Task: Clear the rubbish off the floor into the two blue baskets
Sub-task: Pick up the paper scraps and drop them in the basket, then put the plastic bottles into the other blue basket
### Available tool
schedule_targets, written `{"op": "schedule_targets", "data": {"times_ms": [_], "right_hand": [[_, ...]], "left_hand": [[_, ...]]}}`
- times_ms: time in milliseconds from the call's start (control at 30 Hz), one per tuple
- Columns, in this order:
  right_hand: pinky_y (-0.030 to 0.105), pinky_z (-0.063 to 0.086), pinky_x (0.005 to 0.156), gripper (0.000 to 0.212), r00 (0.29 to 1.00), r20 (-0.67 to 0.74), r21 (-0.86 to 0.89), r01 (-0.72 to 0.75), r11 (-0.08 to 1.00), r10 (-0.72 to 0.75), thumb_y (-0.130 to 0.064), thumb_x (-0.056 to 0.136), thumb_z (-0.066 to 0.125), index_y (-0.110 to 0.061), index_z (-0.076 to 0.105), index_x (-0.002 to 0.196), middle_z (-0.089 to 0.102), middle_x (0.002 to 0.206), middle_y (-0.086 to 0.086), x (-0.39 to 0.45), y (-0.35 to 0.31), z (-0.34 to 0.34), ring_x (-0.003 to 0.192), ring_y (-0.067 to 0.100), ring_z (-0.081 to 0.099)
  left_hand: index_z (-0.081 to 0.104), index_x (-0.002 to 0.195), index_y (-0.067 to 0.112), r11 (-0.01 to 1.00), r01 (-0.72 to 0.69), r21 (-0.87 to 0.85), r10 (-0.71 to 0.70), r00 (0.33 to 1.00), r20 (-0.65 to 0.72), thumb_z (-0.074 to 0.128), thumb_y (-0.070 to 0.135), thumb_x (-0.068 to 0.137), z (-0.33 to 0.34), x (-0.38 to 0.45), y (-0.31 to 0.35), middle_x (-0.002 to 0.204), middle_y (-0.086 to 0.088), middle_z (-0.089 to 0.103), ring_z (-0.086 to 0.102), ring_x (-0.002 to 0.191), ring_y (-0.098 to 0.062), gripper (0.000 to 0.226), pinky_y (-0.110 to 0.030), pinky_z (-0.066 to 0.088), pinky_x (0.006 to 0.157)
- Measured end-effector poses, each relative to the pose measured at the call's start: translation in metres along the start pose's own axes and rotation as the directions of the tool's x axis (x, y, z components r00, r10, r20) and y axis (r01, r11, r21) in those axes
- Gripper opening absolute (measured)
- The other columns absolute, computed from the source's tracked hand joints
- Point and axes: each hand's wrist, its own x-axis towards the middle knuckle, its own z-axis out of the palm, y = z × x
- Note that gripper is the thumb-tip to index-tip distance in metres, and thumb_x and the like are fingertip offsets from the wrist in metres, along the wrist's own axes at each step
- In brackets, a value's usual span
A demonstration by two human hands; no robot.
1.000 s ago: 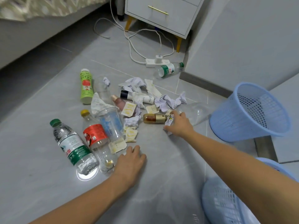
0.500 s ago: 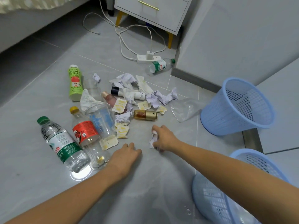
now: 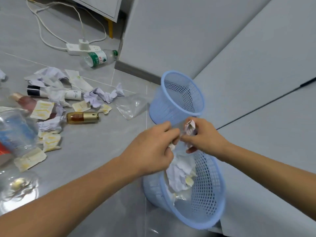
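Two blue mesh baskets stand by the wall: the far basket [image 3: 181,93] looks empty, and the near basket [image 3: 210,194] holds crumpled white paper [image 3: 179,173]. Both hands meet just above the near basket's rim. My right hand [image 3: 203,137] grips a small crumpled paper scrap [image 3: 190,128]. My left hand [image 3: 153,147] has its fingers curled and pinches a bit of white paper at the fingertips, touching the right hand. Rubbish lies on the grey floor at the left: crumpled papers [image 3: 104,95], yellow sachets [image 3: 42,109], a gold bottle [image 3: 82,117], a clear plastic bag [image 3: 132,106].
A green-label water bottle [image 3: 99,58] lies by a white power strip [image 3: 83,48] with trailing cables. A clear cup [image 3: 15,132] and more bottles sit at the left edge. Grey cabinet panels [image 3: 239,48] rise behind the baskets; a nightstand leg [image 3: 110,29] stands at the top.
My right hand lifted the paper scrap off the floor and carried it right, over the near basket. My left hand left the floor and joined it. The view swung right.
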Motion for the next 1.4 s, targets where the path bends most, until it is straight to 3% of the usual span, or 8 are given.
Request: {"op": "schedule_targets", "data": {"times_ms": [267, 400, 533, 800, 867, 967, 1100, 1400], "right_hand": [[0.048, 0.059, 0.045, 0.057, 0.939, 0.219, -0.284, -0.198, 0.938, 0.264, -0.021, 0.061, 0.094, -0.042, 0.065, 0.105, 0.068, 0.090, -0.004, -0.069, 0.065, -0.026, 0.050, 0.021, 0.065], [0.036, 0.059, 0.055, 0.063, 0.996, 0.090, -0.382, 0.037, 0.924, -0.003, -0.074, 0.050, 0.084, -0.065, 0.057, 0.106, 0.068, 0.099, -0.022, -0.044, 0.056, -0.030, 0.060, 0.014, 0.070], [0.043, 0.058, 0.056, 0.040, 0.951, 0.054, -0.285, 0.306, 0.908, -0.304, -0.036, 0.073, 0.089, -0.055, 0.064, 0.098, 0.071, 0.089, -0.017, -0.009, -0.030, 0.003, 0.065, 0.011, 0.068], [0.029, 0.056, 0.059, 0.009, 0.790, 0.415, -0.217, 0.568, 0.794, -0.451, -0.026, 0.087, 0.072, -0.032, 0.066, 0.088, 0.067, 0.074, -0.008, 0.034, -0.176, 0.141, 0.061, 0.007, 0.065], [0.026, 0.051, 0.066, 0.007, 0.755, 0.463, -0.208, 0.602, 0.771, -0.465, -0.029, 0.085, 0.071, -0.030, 0.066, 0.089, 0.066, 0.075, -0.010, 0.029, -0.192, 0.187, 0.068, 0.004, 0.063], [0.030, 0.052, 0.076, 0.016, 0.755, 0.475, -0.191, 0.590, 0.785, -0.452, -0.036, 0.084, 0.070, -0.028, 0.065, 0.096, 0.067, 0.085, -0.010, 0.021, -0.206, 0.257, 0.078, 0.007, 0.062], [0.037, 0.049, 0.087, 0.042, 0.795, 0.395, -0.186, 0.559, 0.808, -0.460, -0.042, 0.086, 0.068, -0.024, 0.055, 0.122, 0.056, 0.114, 0.001, 0.011, -0.208, 0.334, 0.103, 0.022, 0.056], [0.043, 0.052, 0.093, 0.061, 0.854, 0.212, -0.185, 0.512, 0.839, -0.475, -0.035, 0.089, 0.068, -0.029, 0.036, 0.139, 0.044, 0.129, 0.003, 0.003, -0.193, 0.408, 0.122, 0.027, 0.045]], "left_hand": [[0.062, 0.110, 0.020, 0.951, -0.161, 0.263, 0.114, 0.976, 0.183, 0.076, 0.031, 0.070, 0.053, -0.014, 0.054, 0.106, -0.010, 0.060, 0.055, 0.097, -0.031, 0.044, -0.038, 0.042, 0.070], [0.063, 0.092, 0.014, 0.980, -0.055, 0.193, 0.042, 0.996, 0.073, 0.073, 0.030, 0.078, 0.020, -0.042, 0.036, 0.089, -0.010, 0.059, 0.051, 0.084, -0.032, 0.023, -0.033, 0.031, 0.062], [0.064, 0.094, 0.014, 0.979, 0.083, 0.188, -0.081, 0.997, -0.019, 0.066, 0.030, 0.087, -0.024, -0.069, -0.004, 0.084, -0.003, 0.058, 0.052, 0.080, -0.028, 0.017, -0.033, 0.045, 0.059], [0.055, 0.089, 0.030, 0.804, 0.116, 0.583, -0.331, 0.902, 0.278, 0.052, 0.043, 0.091, -0.207, -0.133, -0.082, 0.083, 0.004, 0.059, 0.058, 0.074, -0.020, 0.014, -0.031, 0.038, 0.057], [0.049, 0.083, 0.030, 0.669, 0.406, 0.622, -0.588, 0.801, 0.109, 0.053, 0.046, 0.089, -0.253, -0.165, -0.106, 0.080, 0.006, 0.059, 0.063, 0.075, -0.022, 0.017, -0.031, 0.040, 0.057], [0.055, 0.090, 0.023, 0.371, 0.862, 0.345, -0.894, 0.432, -0.118, 0.059, 0.044, 0.091, -0.290, -0.222, -0.147, 0.078, -0.001, 0.067, 0.071, 0.073, -0.028, 0.022, -0.039, 0.059, 0.058], [0.044, 0.117, 0.008, 0.009, 0.994, -0.111, -0.995, -0.002, -0.102, 0.067, 0.048, 0.090, -0.283, -0.294, -0.185, 0.101, -0.015, 0.062, 0.068, 0.085, -0.032, 0.053, -0.044, 0.063, 0.060], [0.058, 0.114, 0.008, -0.093, 0.887, -0.452, -0.992, -0.120, -0.032, 0.076, 0.055, 0.082, -0.222, -0.292, -0.225, 0.094, -0.011, 0.067, 0.061, 0.074, -0.024, 0.060, -0.034, 0.048, 0.068]]}}
